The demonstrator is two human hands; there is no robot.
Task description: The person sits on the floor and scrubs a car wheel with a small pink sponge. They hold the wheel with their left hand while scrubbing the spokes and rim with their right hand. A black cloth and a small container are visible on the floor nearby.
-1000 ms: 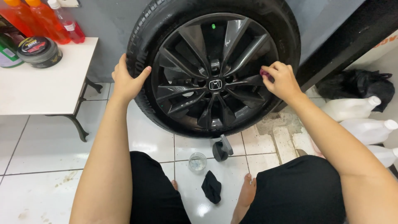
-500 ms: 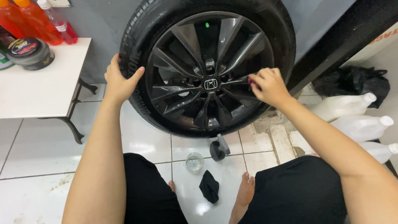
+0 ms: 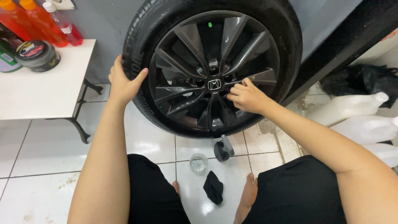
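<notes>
A car wheel with a dark multi-spoke rim (image 3: 188, 37) and black tyre (image 3: 137, 33) stands upright in front of me on the tiled floor. My left hand (image 3: 123, 81) grips the tyre's left sidewall, thumb on the rubber. My right hand (image 3: 245, 96) rests on the spokes just right of the hub cap (image 3: 214, 84), fingers curled; whether it holds anything between them is hidden. My knees in black shorts frame the bottom of the view.
A white table (image 3: 45, 87) at left carries a round tin (image 3: 38, 55) and orange and red bottles (image 3: 41, 23). On the floor lie a small glass jar (image 3: 198, 162), a black cloth (image 3: 214, 187) and a black lid-like part (image 3: 223, 149). White jugs (image 3: 352, 110) stand at right.
My right hand has slid from the rim's right edge inward to the spokes beside the hub. My left hand stays on the tyre; the view has shifted slightly.
</notes>
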